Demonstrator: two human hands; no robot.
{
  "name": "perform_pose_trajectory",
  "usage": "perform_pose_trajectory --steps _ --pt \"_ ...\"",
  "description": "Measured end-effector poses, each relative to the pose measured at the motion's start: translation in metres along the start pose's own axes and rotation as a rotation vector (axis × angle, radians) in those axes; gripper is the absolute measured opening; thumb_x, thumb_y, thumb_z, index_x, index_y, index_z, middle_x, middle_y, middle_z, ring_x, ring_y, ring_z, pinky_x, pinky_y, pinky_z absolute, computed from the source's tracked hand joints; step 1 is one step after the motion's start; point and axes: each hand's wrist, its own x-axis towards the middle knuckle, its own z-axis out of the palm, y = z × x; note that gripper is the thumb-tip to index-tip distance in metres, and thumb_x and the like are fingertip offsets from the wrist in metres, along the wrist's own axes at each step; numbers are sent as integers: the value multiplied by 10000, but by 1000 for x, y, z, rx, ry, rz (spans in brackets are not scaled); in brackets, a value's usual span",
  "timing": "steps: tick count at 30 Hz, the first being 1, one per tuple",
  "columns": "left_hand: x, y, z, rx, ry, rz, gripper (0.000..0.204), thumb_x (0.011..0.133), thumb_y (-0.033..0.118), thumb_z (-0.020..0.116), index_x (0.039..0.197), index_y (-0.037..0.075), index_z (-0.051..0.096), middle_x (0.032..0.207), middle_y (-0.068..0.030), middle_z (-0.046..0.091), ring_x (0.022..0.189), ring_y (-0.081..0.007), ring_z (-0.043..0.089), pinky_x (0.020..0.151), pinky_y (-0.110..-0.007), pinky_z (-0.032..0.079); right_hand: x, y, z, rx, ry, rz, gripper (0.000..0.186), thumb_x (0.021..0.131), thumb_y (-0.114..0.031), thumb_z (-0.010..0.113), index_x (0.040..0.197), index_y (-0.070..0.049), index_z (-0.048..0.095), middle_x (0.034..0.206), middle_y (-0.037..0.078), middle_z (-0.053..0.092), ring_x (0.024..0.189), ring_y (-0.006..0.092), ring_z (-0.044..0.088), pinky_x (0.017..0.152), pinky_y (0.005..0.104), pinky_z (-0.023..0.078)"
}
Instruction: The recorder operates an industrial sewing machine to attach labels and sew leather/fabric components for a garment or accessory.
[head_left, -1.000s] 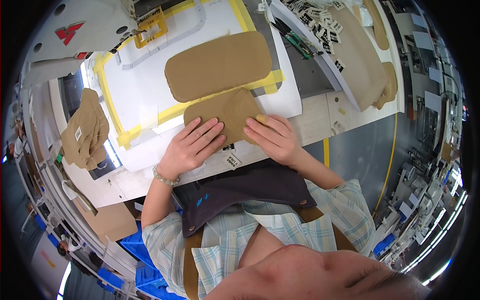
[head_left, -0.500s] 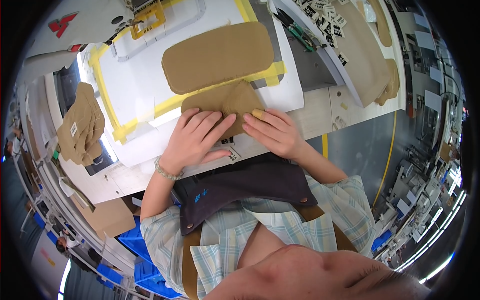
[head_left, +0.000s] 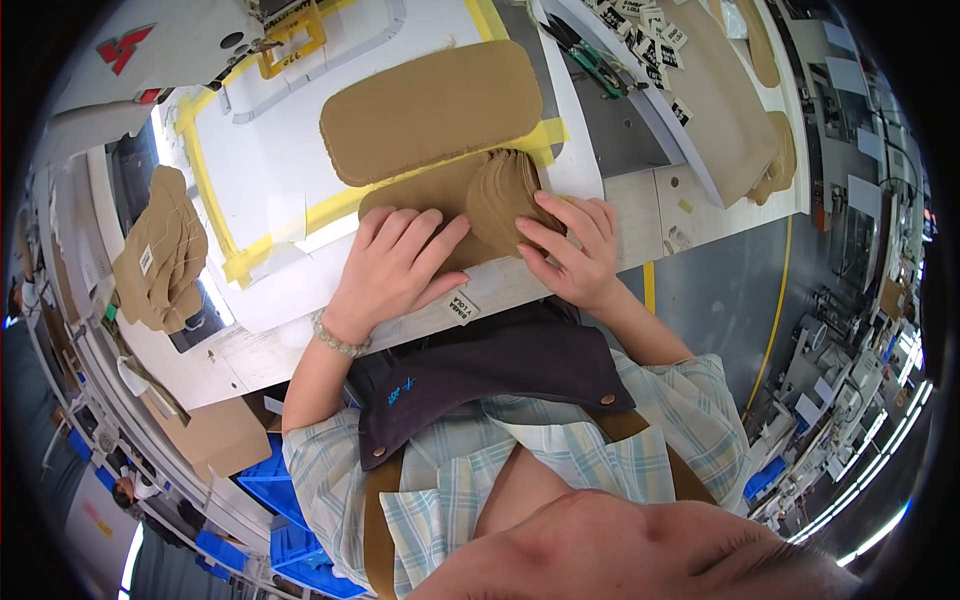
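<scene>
A stack of brown fabric pieces (head_left: 415, 190) lies in front of me at the table's near side. Its right end is curled up and over, and the layered edges (head_left: 505, 185) fan out. My left hand (head_left: 405, 262) rests on the left part of the stack, fingers spread and thumb pointing toward a small white label (head_left: 460, 307) at the table edge. The curled end is gripped from the right by my right hand (head_left: 572, 245), its fingers bent against the layers. Just beyond, another brown rounded fabric piece (head_left: 430, 112) lies flat on the white, yellow-taped sheet.
A sewing machine (head_left: 150, 60) stands at the far left, above more crumpled brown pieces (head_left: 165, 250). Green-handled snips (head_left: 595, 65) lie beside a tray (head_left: 715, 130) with many small labels and brown pieces at the far right.
My right hand has moved right and bent the stack's right end up, so its layers now show. The left hand has barely moved. More of the white label is visible.
</scene>
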Motion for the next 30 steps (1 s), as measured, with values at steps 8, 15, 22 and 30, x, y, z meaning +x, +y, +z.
perform_pose_trajectory --steps 8,15,22,30 --pt "20 10 3 48 -10 -44 566 836 474 657 1335 217 580 938 -26 478 889 -202 482 877 -380 395 0 0 -1 -22 -8 -6 345 694 -162 792 1031 -155 722 1228 74 622 985 225 600 835 370 409" --pt "21 10 3 38 9 -54 544 817 424 695 1310 213 601 923 -25 477 879 -203 484 869 -384 399 -5 11 -4 66 62 311 335 725 -165 783 1042 -132 681 1210 66 603 1004 190 579 890 347 323" --pt "22 9 3 40 18 -48 537 813 408 705 1305 217 606 913 -23 479 867 -204 485 865 -389 398 -1 18 -8 -78 49 373 359 732 -186 795 1066 -144 673 1253 41 539 1069 184 519 941 368 263" --pt "21 7 4 24 32 -47 514 812 390 713 1288 220 620 911 -15 477 862 -197 482 872 -383 385 4 17 -13 -115 10 456 346 719 -218 810 1043 -205 689 1264 26 504 1134 191 471 951 389 248"
